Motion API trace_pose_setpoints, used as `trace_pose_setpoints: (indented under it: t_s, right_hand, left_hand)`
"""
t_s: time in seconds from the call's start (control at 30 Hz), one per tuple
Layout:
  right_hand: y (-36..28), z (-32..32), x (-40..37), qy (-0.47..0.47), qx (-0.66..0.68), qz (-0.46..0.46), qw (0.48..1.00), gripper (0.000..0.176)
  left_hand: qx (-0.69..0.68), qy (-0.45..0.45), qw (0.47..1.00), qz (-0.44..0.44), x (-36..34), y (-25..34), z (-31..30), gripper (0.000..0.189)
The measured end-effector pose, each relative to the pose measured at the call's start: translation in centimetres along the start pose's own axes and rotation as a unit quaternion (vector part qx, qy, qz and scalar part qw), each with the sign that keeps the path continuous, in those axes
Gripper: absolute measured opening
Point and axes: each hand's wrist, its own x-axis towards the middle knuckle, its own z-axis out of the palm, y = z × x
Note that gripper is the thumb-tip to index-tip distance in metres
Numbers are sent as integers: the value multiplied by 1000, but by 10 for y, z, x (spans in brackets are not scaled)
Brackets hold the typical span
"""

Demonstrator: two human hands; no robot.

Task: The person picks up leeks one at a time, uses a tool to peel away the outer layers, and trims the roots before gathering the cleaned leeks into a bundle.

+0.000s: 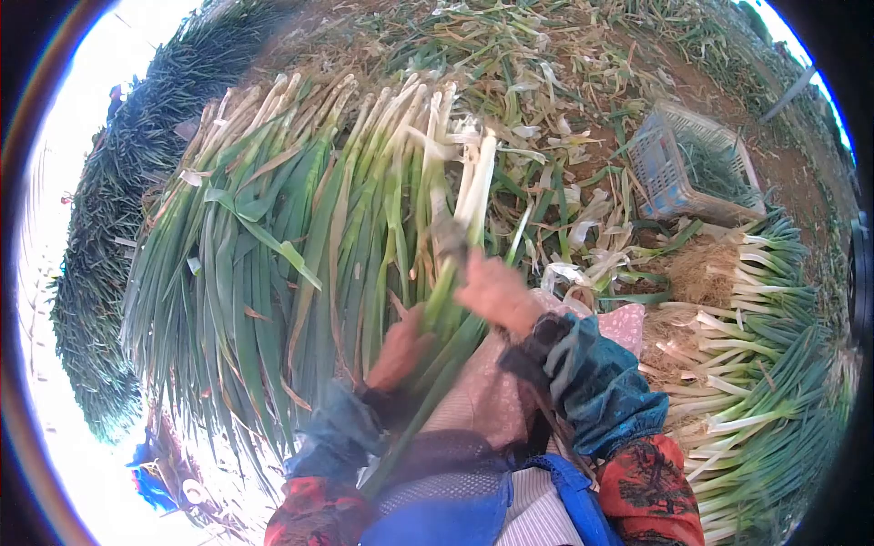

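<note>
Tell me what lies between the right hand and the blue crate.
Head view: loose green leaves and pale peelings lie scattered between the right hand, gripping a green onion, and the blue crate; no bundle lies there.

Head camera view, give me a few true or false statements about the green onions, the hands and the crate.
1. The left hand and the right hand both hold one green onion stalk. True.
2. The plastic crate stands left of the big onion pile. False: it sits on the ground to the upper right of that pile.
3. A second onion heap lies on the person's right. True.
4. The ground is bare concrete. False: it is soil strewn with leaf trimmings.
</note>
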Motion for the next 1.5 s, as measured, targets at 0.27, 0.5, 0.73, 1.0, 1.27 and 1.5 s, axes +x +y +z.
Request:
trace_pose_setpoints:
  t_s: [0.27,0.5,0.73,1.0,1.27,1.5]
  right_hand:
    - [-2,18,0,-26,8,-75,997,52]
    - [7,8,19,15,15,-38,999,45]
    - [14,14,32,13,68,-16,997,50]
    - [12,1,20,39,94,-43,994,21]
    - [-6,-35,-8,-65,96,-73,991,55]
    - [2,-24,-13,-34,87,-144,985,48]
  left_hand:
    - [60,-69,996,-9,-7,3,51,44]
    - [99,70,986,112,18,-13,40,33]
    - [91,200,963,156,135,13,-10,17]
    - [341,160,925,42,220,-3,-16,21]
    - [251,22,962,-106,236,-17,-45,44]
    - [-77,22,993,-92,216,-24,-42,38]
